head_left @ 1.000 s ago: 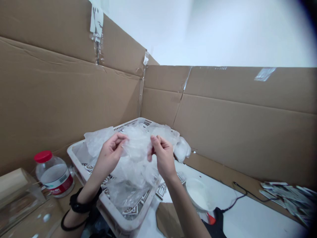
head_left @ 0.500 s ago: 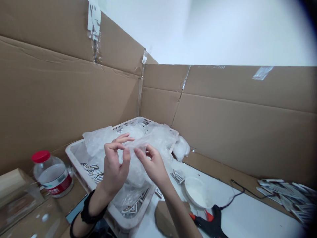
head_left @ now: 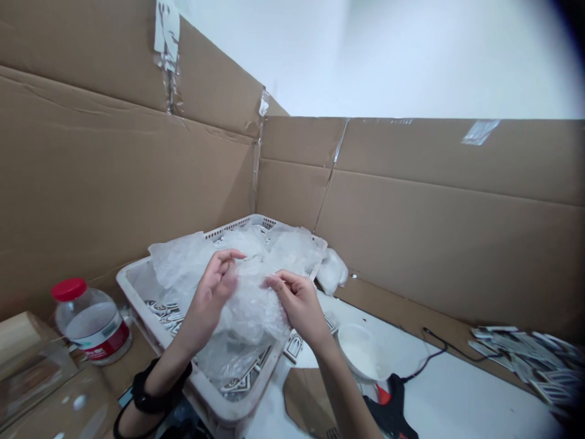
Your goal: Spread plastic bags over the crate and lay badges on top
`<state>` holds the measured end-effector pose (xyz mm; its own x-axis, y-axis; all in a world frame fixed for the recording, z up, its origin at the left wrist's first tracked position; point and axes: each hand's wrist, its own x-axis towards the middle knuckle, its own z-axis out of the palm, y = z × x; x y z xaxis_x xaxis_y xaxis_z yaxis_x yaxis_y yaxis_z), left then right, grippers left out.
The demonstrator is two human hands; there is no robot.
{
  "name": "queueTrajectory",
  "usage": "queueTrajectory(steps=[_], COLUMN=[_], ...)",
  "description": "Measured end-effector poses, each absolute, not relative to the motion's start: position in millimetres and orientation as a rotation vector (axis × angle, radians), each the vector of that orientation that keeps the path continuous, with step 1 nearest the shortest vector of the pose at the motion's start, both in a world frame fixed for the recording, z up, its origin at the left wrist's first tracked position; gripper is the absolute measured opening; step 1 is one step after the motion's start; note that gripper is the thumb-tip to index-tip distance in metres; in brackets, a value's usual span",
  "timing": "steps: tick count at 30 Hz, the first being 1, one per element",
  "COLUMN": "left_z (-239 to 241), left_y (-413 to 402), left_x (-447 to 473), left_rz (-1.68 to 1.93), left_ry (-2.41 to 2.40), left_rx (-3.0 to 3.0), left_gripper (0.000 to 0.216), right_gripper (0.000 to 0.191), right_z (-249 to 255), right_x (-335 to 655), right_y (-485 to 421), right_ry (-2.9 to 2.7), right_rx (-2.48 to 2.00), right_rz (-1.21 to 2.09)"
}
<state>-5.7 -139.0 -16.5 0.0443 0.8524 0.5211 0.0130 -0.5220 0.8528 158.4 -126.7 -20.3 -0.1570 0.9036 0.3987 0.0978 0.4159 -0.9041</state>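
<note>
A crumpled clear plastic bag is held up between both my hands over a white perforated plastic basket. My left hand pinches the bag's left side with its fingertips. My right hand grips its right side. More clear plastic bags and small black-and-white patterned pieces lie in the basket under the hands.
Brown cardboard walls stand close behind and to the left. A red-capped clear jar stands left of the basket. A white bowl, a black and orange glue gun with its cord, and a pile of patterned pieces lie to the right.
My hands came together on the bag half a second ago, then spread a little apart again. They have lowered slightly toward the basket, and the view shifted a bit.
</note>
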Motion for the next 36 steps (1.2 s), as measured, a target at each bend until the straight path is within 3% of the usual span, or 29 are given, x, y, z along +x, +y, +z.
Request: queueTrajectory(steps=[7, 12, 15, 18, 23, 28, 34, 36], left_z=[-12.9, -19.3, -26.1, -27.2, -21.5, -26.2, -25.3, -22.8], left_y=[-141.1, -145.3, -147.0, -148.1, -142.2, -136.1, -146.4, -150.6], left_x=[-5.2, 3.9, 9.2, 7.4, -6.0, -3.5, 4.5, 5.2], left_rz=[1.414, 1.949, 2.039, 2.01, 2.02, 1.969, 2.02, 2.041], left_ry=[0.867, 0.978, 0.887, 0.825, 0.839, 0.839, 0.979, 1.1], left_rx=[1.582, 1.597, 1.742, 1.788, 1.36, 1.182, 1.28, 1.344], left_gripper=[0.024, 0.029, 0.034, 0.032, 0.033, 0.034, 0.022, 0.029], right_gripper=[0.04, 0.052, 0.046, 0.036, 0.033, 0.015, 0.037, 0.032], right_z=[-21.5, -24.7, -26.7, -27.1, -26.0, -38.4, -51.6, -48.6], right_x=[171.9, 153.8, 144.7, 150.6, 166.5, 149.0, 144.0, 146.5], right_y=[-115.7, -134.2, -137.7, -129.2, -126.1, -147.8, -152.4, -155.4], right_ry=[-1.33, -0.933, -0.998, -1.17, -1.265, -1.141, -1.218, -1.277], right_rx=[-0.793, -0.661, -0.725, -0.842, -0.827, -0.769, -0.679, -0.728], right_rz=[1.299, 1.425, 1.385, 1.231, 1.037, 0.572, -0.202, -0.362])
